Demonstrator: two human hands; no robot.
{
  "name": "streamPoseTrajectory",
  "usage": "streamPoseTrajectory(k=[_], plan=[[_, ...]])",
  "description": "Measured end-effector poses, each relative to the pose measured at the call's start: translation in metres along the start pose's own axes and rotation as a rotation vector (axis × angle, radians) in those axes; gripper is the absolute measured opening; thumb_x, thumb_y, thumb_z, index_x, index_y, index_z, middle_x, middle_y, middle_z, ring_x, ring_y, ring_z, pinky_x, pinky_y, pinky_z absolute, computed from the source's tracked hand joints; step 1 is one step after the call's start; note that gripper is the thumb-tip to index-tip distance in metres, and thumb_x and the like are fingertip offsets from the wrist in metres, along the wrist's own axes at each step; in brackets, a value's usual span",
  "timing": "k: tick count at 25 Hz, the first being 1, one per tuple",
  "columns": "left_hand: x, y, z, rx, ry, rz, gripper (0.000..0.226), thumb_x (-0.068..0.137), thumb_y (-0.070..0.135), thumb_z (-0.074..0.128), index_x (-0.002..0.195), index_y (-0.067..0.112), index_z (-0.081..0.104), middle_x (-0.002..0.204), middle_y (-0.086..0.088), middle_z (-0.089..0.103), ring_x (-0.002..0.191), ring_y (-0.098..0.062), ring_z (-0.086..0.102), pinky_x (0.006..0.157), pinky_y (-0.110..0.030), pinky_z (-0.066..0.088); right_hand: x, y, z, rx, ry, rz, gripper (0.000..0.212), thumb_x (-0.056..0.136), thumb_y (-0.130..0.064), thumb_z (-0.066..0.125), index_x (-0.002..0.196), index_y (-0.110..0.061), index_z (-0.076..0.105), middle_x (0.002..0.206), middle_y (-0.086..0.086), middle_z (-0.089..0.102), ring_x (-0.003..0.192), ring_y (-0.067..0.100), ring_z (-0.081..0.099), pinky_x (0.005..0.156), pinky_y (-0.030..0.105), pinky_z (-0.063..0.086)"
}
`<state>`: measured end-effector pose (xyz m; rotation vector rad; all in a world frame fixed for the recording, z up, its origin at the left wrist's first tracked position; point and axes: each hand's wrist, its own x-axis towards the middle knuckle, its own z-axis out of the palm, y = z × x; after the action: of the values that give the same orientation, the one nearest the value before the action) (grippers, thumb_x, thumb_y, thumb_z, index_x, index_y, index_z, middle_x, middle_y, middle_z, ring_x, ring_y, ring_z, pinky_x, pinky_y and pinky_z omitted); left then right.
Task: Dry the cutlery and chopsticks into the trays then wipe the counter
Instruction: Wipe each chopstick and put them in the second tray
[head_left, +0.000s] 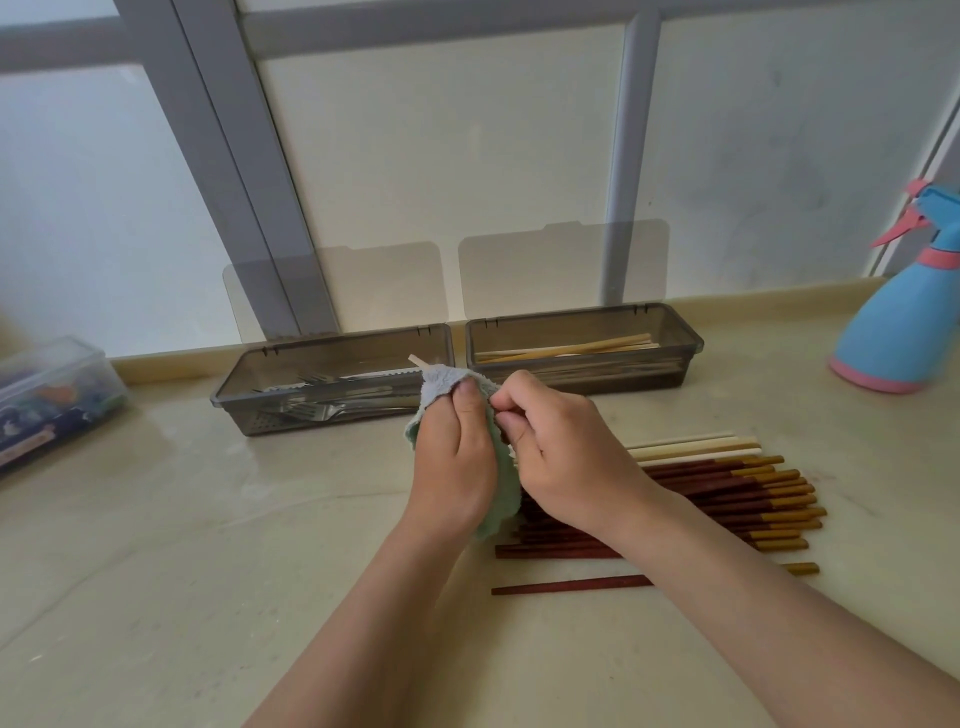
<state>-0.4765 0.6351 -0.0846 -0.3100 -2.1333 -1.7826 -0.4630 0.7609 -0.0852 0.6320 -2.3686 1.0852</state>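
Cream, faintly veined counter (208, 519). Smoky see-through grey on left tray (311, 423) and right tray (582, 379) along the far edge. Pale green cloth (505, 483), grey-blue at its top fold, round one ivory chopstick (415, 360). Dark red-brown chopsticks (701, 493) tipped mustard gold towards the right edge, other ivory chopsticks (691, 447) just behind. Sky-blue spray bottle (904, 322), pink trigger, collar and base, at the far right corner.

Two trays at the far side, left tray (249, 423) and right tray (649, 379); two lids (337, 286), one on each; at least three forks (311, 402) in the left tray, exact number unclear; a few pale chopsticks (566, 348) in the right, too overlapped to count; two hands, left hand (454, 457) and right hand (561, 457); one cloth (441, 382); one chopstick (415, 360) in it; near right, three pale sticks (691, 446) and ten or more red chopsticks (727, 493); one spray bottle (898, 322); one box (47, 395).
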Motion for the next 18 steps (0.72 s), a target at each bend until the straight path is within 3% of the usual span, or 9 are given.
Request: streamPoseTrajectory(k=[3,5,7,9,11,14,18], plan=[[-0.001,0.004,0.0,0.003,0.01,0.006,0.046,0.109,0.017,0.032,0.065,0.016,0.045,0.053,0.012,0.045,0.049,-0.001,0.042,0.05,-0.017,0.034,0.004,-0.003,-0.001,0.002,-0.002,0.016,0.006,0.1,-0.012,0.057,0.097,-0.009,0.061,0.078,-0.002,0.065,0.068,0.013,0.059,0.06,0.032,0.049],[0.002,0.014,-0.005,-0.055,0.115,-0.058,0.043,0.109,0.018,0.032,0.069,0.018,0.05,0.057,0.013,0.052,0.051,0.001,0.048,0.055,-0.019,0.04,0.005,0.001,-0.011,-0.006,-0.099,0.079,0.009,0.102,-0.018,0.056,0.1,-0.014,0.063,0.075,-0.001,0.067,0.061,0.012,0.058,0.055,0.028,0.046],[0.01,0.017,-0.014,-0.14,0.271,-0.159,0.039,0.109,0.022,0.032,0.077,0.02,0.053,0.066,0.01,0.057,0.055,0.003,0.051,0.064,-0.024,0.044,0.004,0.008,-0.023,-0.047,-0.221,0.144,0.015,0.104,-0.022,0.051,0.101,-0.019,0.065,0.073,0.002,0.068,0.057,0.016,0.056,0.054,0.034,0.046],[0.015,0.013,-0.02,-0.182,0.349,-0.219,0.035,0.109,0.025,0.031,0.082,0.019,0.052,0.076,0.004,0.054,0.066,-0.004,0.052,0.071,-0.029,0.042,0.003,0.014,-0.031,-0.084,-0.269,0.186,0.02,0.105,-0.023,0.049,0.1,-0.021,0.068,0.071,0.004,0.067,0.059,0.022,0.057,0.057,0.041,0.047],[0.012,0.009,-0.016,-0.094,0.259,-0.124,0.039,0.109,0.021,0.031,0.078,0.022,0.054,0.075,0.002,0.053,0.069,-0.008,0.051,0.068,-0.029,0.041,0.003,0.01,-0.028,-0.042,-0.254,0.175,0.02,0.104,-0.021,0.05,0.096,-0.019,0.068,0.067,0.003,0.063,0.058,0.023,0.055,0.057,0.043,0.046],[-0.004,0.008,0.001,0.028,0.019,0.009,0.046,0.108,0.013,0.032,0.064,0.018,0.045,0.06,0.006,0.043,0.052,-0.001,0.042,0.052,-0.015,0.033,0.004,0.001,-0.016,0.029,-0.194,0.134,0.019,0.103,-0.018,0.052,0.087,-0.014,0.062,0.066,0.0,0.059,0.058,0.016,0.052,0.057,0.041,0.044],[0.0,0.0,0.0,0.051,0.021,-0.006,0.044,0.108,0.018,0.033,0.065,0.015,0.043,0.06,0.004,0.042,0.05,-0.002,0.039,0.051,-0.016,0.033,0.004,0.004,-0.024,0.025,-0.23,0.215,0.018,0.102,-0.027,0.055,0.087,-0.022,0.064,0.066,0.002,0.064,0.057,0.015,0.055,0.059,0.041,0.047]])
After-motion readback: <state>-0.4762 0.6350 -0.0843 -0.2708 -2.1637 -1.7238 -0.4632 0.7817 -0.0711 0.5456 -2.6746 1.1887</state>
